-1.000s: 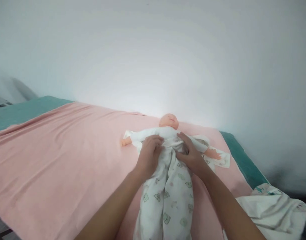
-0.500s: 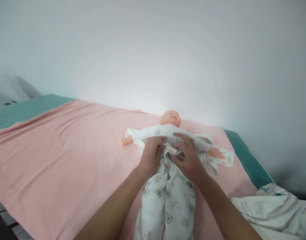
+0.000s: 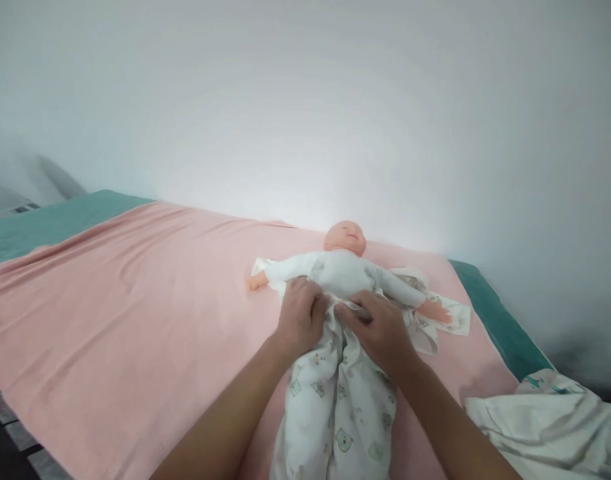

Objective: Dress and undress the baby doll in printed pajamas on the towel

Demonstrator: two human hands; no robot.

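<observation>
While the left hand (image 3: 301,313) has a narrow grip on the waist of the trousers (image 3: 339,413), the right hand (image 3: 378,330) pinches the same edge in an equally narrow grip. If the waist is taken as the centre of the clock, the left hand is at nine o'clock and the right hand at three, with their thumbs just beside each other. The cloth between them is gathered in small folds. The trousers are white with printed green animals, and they extend towards six o'clock, where the bottom border cuts them off. They are on the doll (image 3: 341,273), which lies on its back, its head at twelve o'clock. The arms of the doll are spread, one to about ten o'clock and the other to three. Under these arms lies a printed shirt (image 3: 425,333), opened flat, and its sleeve ends show near the doll's hands. Below everything is a pink sheet (image 3: 150,333), rather wrinkled towards nine o'clock. A green sheet (image 3: 500,320) appears beyond its edges, at three o'clock and again at ten. At four o'clock, well apart from the doll, a white heap (image 3: 545,427) of fabric lies loosely. The pale wall (image 3: 305,100) rises behind, at twelve.
</observation>
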